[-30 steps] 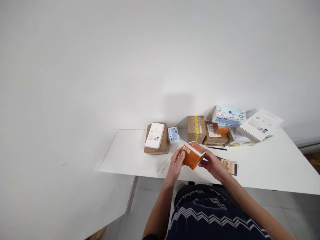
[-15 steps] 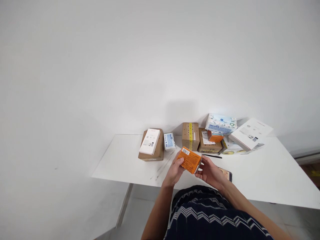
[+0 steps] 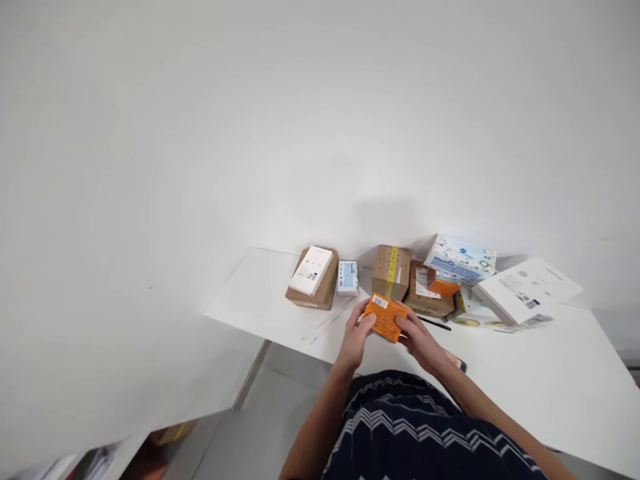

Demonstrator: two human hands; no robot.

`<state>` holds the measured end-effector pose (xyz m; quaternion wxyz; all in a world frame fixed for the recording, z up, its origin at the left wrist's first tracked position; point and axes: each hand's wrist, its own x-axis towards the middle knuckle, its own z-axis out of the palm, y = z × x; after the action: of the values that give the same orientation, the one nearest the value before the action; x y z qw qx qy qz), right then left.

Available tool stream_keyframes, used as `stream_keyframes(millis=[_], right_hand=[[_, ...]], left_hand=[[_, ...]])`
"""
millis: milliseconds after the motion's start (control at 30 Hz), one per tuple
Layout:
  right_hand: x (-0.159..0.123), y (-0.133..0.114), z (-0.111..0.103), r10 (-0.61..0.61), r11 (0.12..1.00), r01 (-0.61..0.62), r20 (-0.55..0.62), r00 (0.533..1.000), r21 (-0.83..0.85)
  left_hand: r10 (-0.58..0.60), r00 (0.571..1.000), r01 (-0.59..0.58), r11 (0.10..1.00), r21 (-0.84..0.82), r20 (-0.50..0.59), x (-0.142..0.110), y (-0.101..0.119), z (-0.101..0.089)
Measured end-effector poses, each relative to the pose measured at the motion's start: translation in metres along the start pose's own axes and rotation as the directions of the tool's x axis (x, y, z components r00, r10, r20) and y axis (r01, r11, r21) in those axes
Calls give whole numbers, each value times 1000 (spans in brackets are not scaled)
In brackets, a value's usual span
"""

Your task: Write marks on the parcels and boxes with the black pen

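An orange box (image 3: 386,319) with dark print and a white barcode label is held over the table, between both hands. My left hand (image 3: 356,333) grips its left end, thumb on the printed face. The right end is held by my right hand (image 3: 416,335), with its thumb on the face and the other fingers partly hidden behind. Behind the held box stands a brown carton with yellow tape (image 3: 391,270). A dark pen-like stick (image 3: 434,323) lies beyond my right hand, and a phone (image 3: 456,361) shows partly past my right wrist.
On the white table (image 3: 530,373), a white box (image 3: 311,270) rests on a brown carton (image 3: 326,297) at left, beside a small blue-white pack (image 3: 348,277). At right are stacked a blue-white tissue box (image 3: 463,257), a small orange box (image 3: 444,285) and a tilted white box (image 3: 525,290).
My right hand has closed further around the orange box, its thumb now on the printed face. The box looks flatter to view, and the whole view has turned somewhat left.
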<state>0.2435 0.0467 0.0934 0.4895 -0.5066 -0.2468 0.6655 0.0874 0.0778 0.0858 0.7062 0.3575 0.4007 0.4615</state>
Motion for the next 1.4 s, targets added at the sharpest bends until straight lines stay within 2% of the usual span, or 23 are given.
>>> stream_keyframes(millis=[100, 200, 267, 367, 467, 567, 600, 667, 733, 800, 867, 967, 1067, 1200, 1300, 1400], right_hand=[[1, -1, 6, 52, 979, -59, 38, 998, 193], [3, -5, 6, 186, 903, -211, 103, 977, 374], [5, -8, 5, 251, 847, -294, 154, 956, 444], [6, -11, 6, 266, 805, -343, 222, 938, 484], [6, -11, 9, 243, 810, -343, 261, 934, 476], [8, -8, 9, 255, 835, -353, 273, 928, 422], [9, -7, 8, 264, 850, -347, 249, 932, 397], [12, -3, 4, 254, 895, -283, 128, 959, 345], [15, 1, -1, 187, 942, -169, -37, 982, 289], [18, 4, -5, 93, 973, -60, -139, 986, 222], [19, 7, -6, 19, 989, 2, -141, 990, 146], [21, 10, -2, -33, 995, 41, -81, 996, 92], [21, 12, 3, 14, 978, -6, -38, 999, 209], [22, 14, 3, 155, 904, -162, 52, 987, 395], [20, 14, 1, 235, 846, -255, 103, 967, 468], [16, 15, 1, 267, 816, -297, 133, 955, 496]], left_hand=[[-33, 997, 30, 999, 43, 70, -1, 3, -17], [-30, 994, 25, 999, 41, 106, 4, 9, -31], [-20, 988, 14, 999, 38, 151, 9, 12, -34], [-57, 971, 58, 998, 0, 234, 15, 13, -30], [-75, 969, 93, 993, -68, 236, 17, 10, -21], [-76, 987, 94, 987, -127, 141, 20, 9, -15], [-83, 991, 98, 985, -142, 109, 21, 9, -15], [-104, 993, 111, 982, -153, 55, 24, 11, -16], [-127, 992, 127, 983, -133, 8, 28, 13, -19], [-144, 990, 142, 986, -85, -13, 32, 14, -23], [-149, 989, 149, 989, -25, -12, 35, 13, -27], [-120, 993, 121, 992, 26, -19, 36, 10, -29], [-64, 998, 63, 996, -56, -14, 36, 10, -31], [-47, 995, 63, 982, -178, 89, 33, 10, -32], [23, 987, -4, 993, -122, 159, 29, 4, -31], [84, 979, -75, 996, -53, 183, 24, -5, -24]])
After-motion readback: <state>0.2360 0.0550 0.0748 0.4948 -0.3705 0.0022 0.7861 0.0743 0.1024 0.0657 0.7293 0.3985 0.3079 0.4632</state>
